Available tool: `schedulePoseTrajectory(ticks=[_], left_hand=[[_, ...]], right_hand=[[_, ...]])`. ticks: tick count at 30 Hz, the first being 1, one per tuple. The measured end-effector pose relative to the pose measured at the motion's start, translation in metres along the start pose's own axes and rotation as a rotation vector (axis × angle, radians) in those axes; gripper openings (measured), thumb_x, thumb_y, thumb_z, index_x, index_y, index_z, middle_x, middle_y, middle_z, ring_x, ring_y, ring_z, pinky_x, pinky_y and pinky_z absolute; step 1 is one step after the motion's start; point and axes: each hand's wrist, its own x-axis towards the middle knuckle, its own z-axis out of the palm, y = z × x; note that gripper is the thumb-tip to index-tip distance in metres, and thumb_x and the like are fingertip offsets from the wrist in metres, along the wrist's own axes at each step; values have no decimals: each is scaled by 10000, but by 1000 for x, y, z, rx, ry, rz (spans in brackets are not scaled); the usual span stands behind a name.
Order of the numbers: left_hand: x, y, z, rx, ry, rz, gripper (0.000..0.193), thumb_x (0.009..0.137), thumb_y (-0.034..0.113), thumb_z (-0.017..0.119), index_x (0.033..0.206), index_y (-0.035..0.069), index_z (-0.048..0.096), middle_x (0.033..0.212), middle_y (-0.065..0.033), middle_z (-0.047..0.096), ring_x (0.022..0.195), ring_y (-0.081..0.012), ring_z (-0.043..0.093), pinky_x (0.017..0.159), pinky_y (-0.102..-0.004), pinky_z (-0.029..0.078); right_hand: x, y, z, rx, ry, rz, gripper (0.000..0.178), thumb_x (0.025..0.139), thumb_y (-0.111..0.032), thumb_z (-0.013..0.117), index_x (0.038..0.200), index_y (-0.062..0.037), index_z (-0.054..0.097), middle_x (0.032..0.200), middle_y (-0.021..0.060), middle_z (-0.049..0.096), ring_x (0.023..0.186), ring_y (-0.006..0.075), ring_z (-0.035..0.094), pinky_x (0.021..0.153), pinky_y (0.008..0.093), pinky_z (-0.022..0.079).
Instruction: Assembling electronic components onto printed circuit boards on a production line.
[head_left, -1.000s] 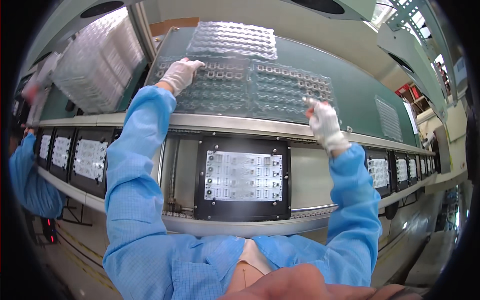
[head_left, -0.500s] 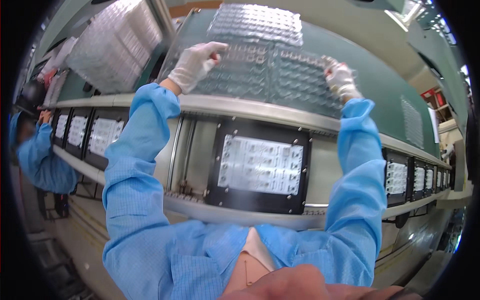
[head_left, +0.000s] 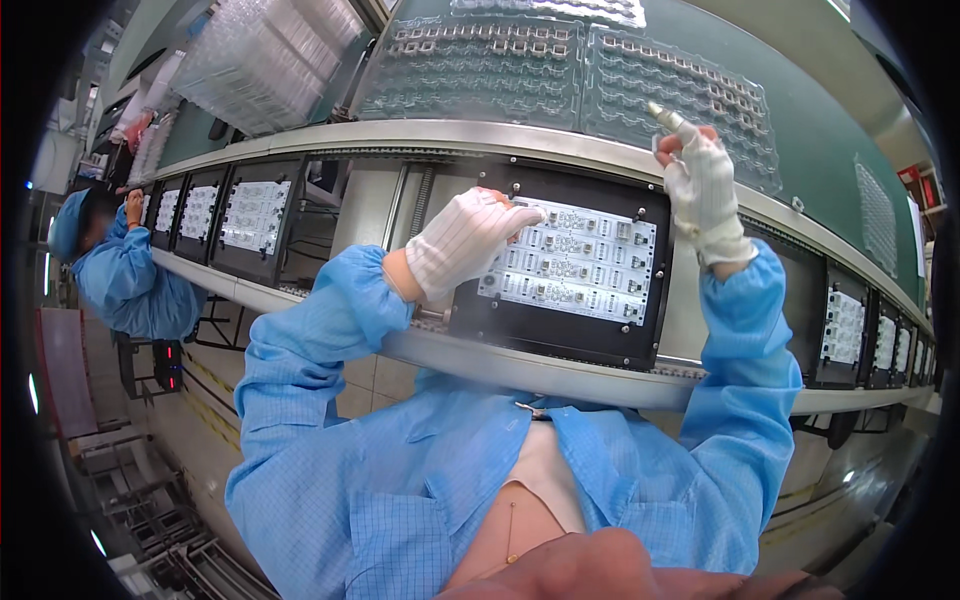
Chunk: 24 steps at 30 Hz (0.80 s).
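My left hand, in a white glove with bare fingertips showing, reaches over the upper left part of a white circuit board panel. Its thumb and forefinger are pinched together at the panel; whatever is between them is too small to make out. The panel carries rows of small dark components and sits in a black fixture plate. My right hand, gloved the same way, hovers by the fixture's upper right corner. One finger stretches toward a clear plastic tray; the others curl partly, and I see nothing held.
Another clear tray with small parts lies on the green bench. Stacked clear trays stand at the far left. A metal rail edges the conveyor. More fixtures line both sides. A co-worker in blue sits left.
Both hands have come back from the clear trays toward me. The left is now over the circuit board panel, the right near the fixture's corner. The camera's view has shifted too.
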Motion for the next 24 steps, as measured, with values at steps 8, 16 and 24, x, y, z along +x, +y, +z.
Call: schedulePoseTrajectory(ticks=[8, 16, 24], left_hand=[[5, 1, 3, 200, -97, 53, 342, 795, -9, 632, 1130, 64, 619, 773, -62, 634, 771, -264, 644, 769, -373, 515], [2, -7, 1, -158, -62, -111, 370, 764, 26, 688, 1125, 92, 638, 786, -94, 641, 766, -282, 649, 722, -391, 528], [7, -1, 12, 34, -50, 85, 381, 768, 12, 666, 1140, 86, 634, 841, -87, 650, 809, -271, 645, 798, -376, 529]], right_hand=[[-39, -5, 5, 70, 98, -37, 607, 766, 67, 603, 1330, -155, 621, 785, 73, 668, 728, 242, 646, 764, 377, 523], [-44, -10, 5, 146, 66, 76, 614, 771, 66, 611, 1339, -167, 614, 799, 57, 667, 740, 209, 652, 901, 366, 493], [-48, -20, 9, 189, 31, 113, 623, 784, 87, 622, 1359, -149, 596, 800, 64, 642, 707, 185, 624, 714, 316, 523]])
